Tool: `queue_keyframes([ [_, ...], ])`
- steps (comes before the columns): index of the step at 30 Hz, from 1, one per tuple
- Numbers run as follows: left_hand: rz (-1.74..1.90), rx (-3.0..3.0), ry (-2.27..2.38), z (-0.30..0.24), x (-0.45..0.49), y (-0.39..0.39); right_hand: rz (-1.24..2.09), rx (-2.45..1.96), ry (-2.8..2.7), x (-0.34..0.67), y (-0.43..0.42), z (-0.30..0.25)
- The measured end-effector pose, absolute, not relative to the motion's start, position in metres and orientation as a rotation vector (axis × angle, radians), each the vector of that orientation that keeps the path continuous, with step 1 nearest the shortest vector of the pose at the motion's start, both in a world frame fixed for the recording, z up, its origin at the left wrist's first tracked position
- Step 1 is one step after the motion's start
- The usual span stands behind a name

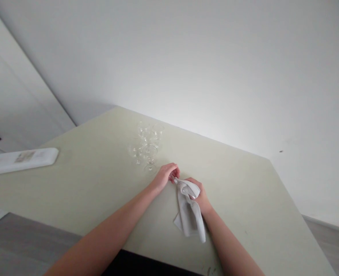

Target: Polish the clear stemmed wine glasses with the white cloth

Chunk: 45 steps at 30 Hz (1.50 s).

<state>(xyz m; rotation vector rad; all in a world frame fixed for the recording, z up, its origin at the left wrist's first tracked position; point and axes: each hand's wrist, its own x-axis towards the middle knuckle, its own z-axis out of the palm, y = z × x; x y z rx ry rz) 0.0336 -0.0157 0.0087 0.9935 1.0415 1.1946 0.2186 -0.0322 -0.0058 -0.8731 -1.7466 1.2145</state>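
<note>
Drooping in folds, white cloth [188,221], clear glass [173,178] — perhaps stemmed

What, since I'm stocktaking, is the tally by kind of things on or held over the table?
Standing glasses: at least 5, overlapping
Held glass, partly covered: 1
White cloth: 1
Long white item, cut off by the frame: 1
Total: at least 8

One head-worn view from above the near side of the table [100,172], forward and down toward the wall [215,76].
</note>
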Motion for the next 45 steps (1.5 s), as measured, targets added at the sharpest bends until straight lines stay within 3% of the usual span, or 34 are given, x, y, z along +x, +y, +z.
queue_keyframes([
  [45, 1.199, 1.015, 1.04, 0.0076, 0.0332, -0.0143, 1.204, -0.892, -1.759, 0.218, -0.0318, -0.0065],
])
